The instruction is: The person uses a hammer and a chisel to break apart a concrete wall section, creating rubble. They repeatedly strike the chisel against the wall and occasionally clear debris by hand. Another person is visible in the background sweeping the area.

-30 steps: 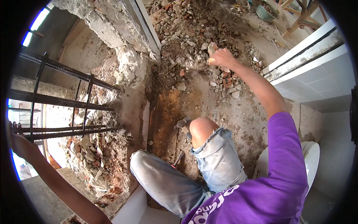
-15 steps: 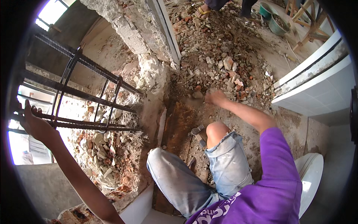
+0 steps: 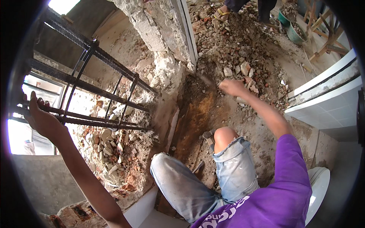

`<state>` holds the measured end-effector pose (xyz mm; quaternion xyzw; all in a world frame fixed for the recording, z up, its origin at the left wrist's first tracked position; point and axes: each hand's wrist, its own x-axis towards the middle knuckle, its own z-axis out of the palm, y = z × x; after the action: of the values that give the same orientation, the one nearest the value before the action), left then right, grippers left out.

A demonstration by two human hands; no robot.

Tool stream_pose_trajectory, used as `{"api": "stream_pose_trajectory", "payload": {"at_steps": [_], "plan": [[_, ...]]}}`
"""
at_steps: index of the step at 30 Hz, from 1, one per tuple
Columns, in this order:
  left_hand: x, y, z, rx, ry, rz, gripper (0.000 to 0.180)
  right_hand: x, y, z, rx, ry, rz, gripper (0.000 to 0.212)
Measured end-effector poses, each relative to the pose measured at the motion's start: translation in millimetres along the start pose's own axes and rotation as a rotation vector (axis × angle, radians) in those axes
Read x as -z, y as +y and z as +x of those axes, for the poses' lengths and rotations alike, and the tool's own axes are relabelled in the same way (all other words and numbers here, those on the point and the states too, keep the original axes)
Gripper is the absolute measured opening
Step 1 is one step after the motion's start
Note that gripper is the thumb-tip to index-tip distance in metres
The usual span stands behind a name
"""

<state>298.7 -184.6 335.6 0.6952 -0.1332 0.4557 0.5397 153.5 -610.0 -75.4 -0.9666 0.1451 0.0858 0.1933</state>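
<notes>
At the far left, my left hand [image 3: 42, 114] has its fingers curled round a lower bar of the dark steel rebar cage [image 3: 91, 51], which juts out of the broken masonry. My right hand [image 3: 232, 88] is closed above the floor, beside the rubble heap [image 3: 243, 49]. A blurred greyish streak [image 3: 205, 79] shows just left of its fingers; what it is cannot be made out. Below the right hand lies a dirty brown strip of floor [image 3: 197, 112]. By my right knee rests a hammer [image 3: 207, 136], partly hidden, and a small metal-tipped tool [image 3: 198, 167] lies between my legs.
A broken wall end [image 3: 152, 34] rises ahead, with loose chunks [image 3: 108, 148] below the cage. Another person's sandalled foot [image 3: 222, 14] stands on the far rubble. Green buckets [image 3: 296, 34] and a wooden trestle [image 3: 327, 34] are at far right, beyond a tiled wall [image 3: 330, 98].
The view has shifted, so the surroundings sit further right. My right hand has moved slightly forward, and the blurred streak beside it has changed place. My left hand stays on the rebar cage.
</notes>
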Motion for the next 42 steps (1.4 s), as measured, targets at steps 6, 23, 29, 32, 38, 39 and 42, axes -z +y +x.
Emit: {"api": "stream_pose_trajectory", "payload": {"at_steps": [6,23,29,32,38,39,42], "plan": [[-14.6,6.3,1.9,0.067,-0.016,-0.028,0.031,-124.3,-17.6,54.9,0.05,0.003,-0.259,0.03],[16.0,-21.6,21.1,-0.05,-0.054,0.158,0.034,-33.8,-57.8,10.9,-0.079,-0.36,0.237,0.053],[-6.4,-0.8,2.2,0.009,-0.01,0.07,0.038,-93.8,-47.6,61.8,-0.132,-0.062,0.197,0.049],[-9.0,6.8,-2.8,0.028,0.0,0.064,0.038,-88.9,-27.5,26.3,-0.235,-0.033,0.329,0.047],[1.2,-1.6,1.6,0.011,-0.022,0.009,0.035,-87.4,-26.8,-29.1,-0.068,0.029,0.162,0.04],[1.3,-2.0,1.5,0.03,-0.021,0.044,0.035,-90.2,-28.4,-30.9,0.087,0.083,0.038,0.038],[-10.1,4.7,-4.2,0.007,-0.035,0.005,0.034,-88.1,24.6,7.4,0.069,-0.032,-0.342,0.029]]}}
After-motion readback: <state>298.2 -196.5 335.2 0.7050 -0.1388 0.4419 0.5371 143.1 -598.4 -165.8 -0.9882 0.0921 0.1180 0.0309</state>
